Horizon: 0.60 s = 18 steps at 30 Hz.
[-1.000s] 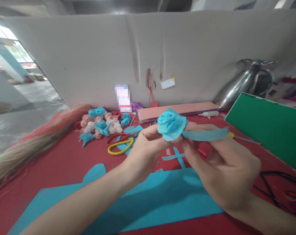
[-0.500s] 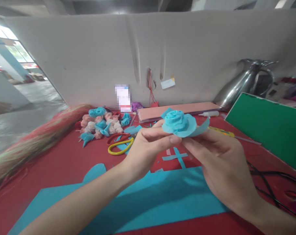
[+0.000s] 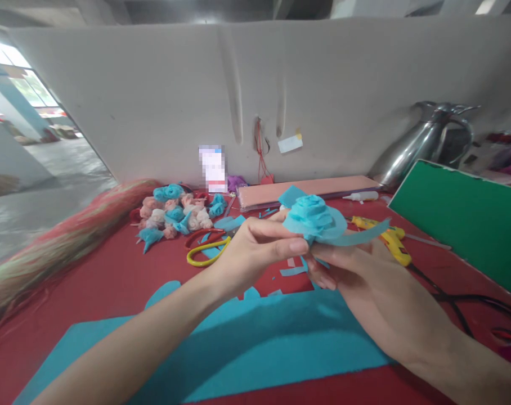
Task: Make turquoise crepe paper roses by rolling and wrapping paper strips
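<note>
A light blue paper rose (image 3: pixel 312 214) is held up in the middle of the view, with a loose blue strip (image 3: pixel 365 233) trailing to the right. My left hand (image 3: pixel 259 244) pinches its base from the left, thumb in front. Under the flower, my right hand (image 3: pixel 365 281) is closed against the base from the right, its fingers partly hidden behind and below. Beneath both hands a large blue paper sheet (image 3: pixel 259 349) lies on the red table. Small blue scraps (image 3: pixel 293 271) lie between the sheet and the flower.
Yellow- and red-handled scissors (image 3: pixel 207 253) lie left of centre, near a pile of paper roses (image 3: pixel 175 214). To the right are a yellow glue gun (image 3: pixel 393 242) with a black cable, a glue bottle (image 3: pixel 363 196), a green board (image 3: pixel 458 219) and a metal jug (image 3: pixel 416 146).
The rose has shifted slightly right and now tilts more upright. My right hand has moved lower under it, its fingers curling beneath, and the glue gun shows more. The loose strip reaches farther right.
</note>
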{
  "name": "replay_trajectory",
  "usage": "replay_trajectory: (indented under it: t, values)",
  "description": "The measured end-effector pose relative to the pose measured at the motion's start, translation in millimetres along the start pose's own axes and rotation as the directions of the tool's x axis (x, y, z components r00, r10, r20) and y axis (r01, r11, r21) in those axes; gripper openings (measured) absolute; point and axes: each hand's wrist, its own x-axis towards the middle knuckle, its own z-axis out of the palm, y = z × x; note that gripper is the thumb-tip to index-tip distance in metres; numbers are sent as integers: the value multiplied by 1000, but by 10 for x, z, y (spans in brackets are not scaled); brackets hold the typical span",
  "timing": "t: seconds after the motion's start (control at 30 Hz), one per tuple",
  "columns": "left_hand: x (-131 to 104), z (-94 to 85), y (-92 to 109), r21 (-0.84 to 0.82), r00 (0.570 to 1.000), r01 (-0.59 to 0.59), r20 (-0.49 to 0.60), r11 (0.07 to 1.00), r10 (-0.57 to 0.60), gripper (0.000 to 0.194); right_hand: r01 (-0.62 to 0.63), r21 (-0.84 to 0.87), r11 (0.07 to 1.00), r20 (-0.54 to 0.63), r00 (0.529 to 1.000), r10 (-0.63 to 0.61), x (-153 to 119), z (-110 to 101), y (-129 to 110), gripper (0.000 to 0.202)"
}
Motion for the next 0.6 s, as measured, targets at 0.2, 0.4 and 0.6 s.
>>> replay_trajectory:
  t: [0.2,0.4,0.6]
  values:
    - [7,7,21,-39,998,59,0,998,-59,17,-109,70,992,24,994,107,22,0,-3,11]
    - [26,95,51,-123,998,26,-46,992,-32,13,55,-76,996,-28,998,-57,86,-33,59,6]
    - [20,191,77,-166,985,-31,-172,986,2,9,459,-583,670,-92,782,-616,29,0,125,22]
